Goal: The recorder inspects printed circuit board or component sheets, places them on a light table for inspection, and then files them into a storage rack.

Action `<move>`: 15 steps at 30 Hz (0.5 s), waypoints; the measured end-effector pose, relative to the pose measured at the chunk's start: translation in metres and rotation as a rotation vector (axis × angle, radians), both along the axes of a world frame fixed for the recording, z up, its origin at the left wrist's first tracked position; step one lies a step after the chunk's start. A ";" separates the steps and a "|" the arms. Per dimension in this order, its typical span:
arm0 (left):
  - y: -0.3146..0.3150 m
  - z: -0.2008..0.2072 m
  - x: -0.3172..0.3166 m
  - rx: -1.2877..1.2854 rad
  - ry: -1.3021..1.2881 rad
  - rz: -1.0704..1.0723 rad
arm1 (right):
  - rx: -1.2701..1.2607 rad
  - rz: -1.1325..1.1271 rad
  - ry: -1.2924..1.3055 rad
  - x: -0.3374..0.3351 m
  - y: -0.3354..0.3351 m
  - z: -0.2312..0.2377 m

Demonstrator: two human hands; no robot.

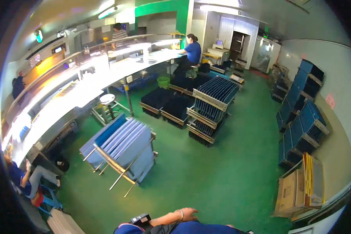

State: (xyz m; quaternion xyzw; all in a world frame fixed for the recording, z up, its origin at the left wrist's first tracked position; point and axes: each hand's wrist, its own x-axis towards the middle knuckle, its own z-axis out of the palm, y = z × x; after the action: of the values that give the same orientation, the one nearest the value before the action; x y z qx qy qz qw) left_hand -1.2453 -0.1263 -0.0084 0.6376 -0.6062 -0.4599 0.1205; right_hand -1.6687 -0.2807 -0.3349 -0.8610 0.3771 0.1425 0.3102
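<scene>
Across the front of my blue shirt reaches my left hand [188, 214], with a bracelet [181, 214] at the wrist. Its fingers look loosely stretched and nothing shows in them. A small black device [140, 219] sits on that arm's upper part. Of my right hand [230, 226] only a sliver of skin shows at the lower edge, with its fingers hidden. Ahead and to the left, out of contact with both hands, a metal-framed rack [115, 162] stands on the floor, holding several upright blue-grey panels [128, 136].
Stacked racks of dark panels [212, 103] stand mid-room; others [302, 117] line the right wall. Cardboard [288, 191] leans at the lower right. A brightly lit bench [93, 84] curves along the left, with seated people [192, 50] beside it. Green floor [222, 175] lies between.
</scene>
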 end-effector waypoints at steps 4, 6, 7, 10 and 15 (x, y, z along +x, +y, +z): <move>-0.069 0.018 0.071 -0.103 0.014 0.008 | 0.157 -0.313 0.213 0.029 -0.034 0.111; -0.109 0.012 0.104 -0.150 -0.004 0.000 | 0.166 -0.384 0.256 0.049 -0.069 0.142; -0.128 0.010 0.121 -0.142 -0.004 0.003 | 0.171 -0.395 0.282 0.061 -0.090 0.149; -0.185 0.020 0.171 -0.021 -0.013 -0.030 | 0.188 -0.368 0.346 0.096 -0.152 0.151; -0.236 -0.015 0.284 0.016 -0.190 0.169 | 0.130 0.090 0.466 0.221 -0.309 0.121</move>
State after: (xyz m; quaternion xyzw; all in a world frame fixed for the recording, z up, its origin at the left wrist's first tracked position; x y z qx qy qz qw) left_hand -0.9616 -0.3628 -0.0234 0.7279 -0.5554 -0.3905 0.0956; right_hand -1.4479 -0.5900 -0.2143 -0.7989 0.3899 0.3750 0.2630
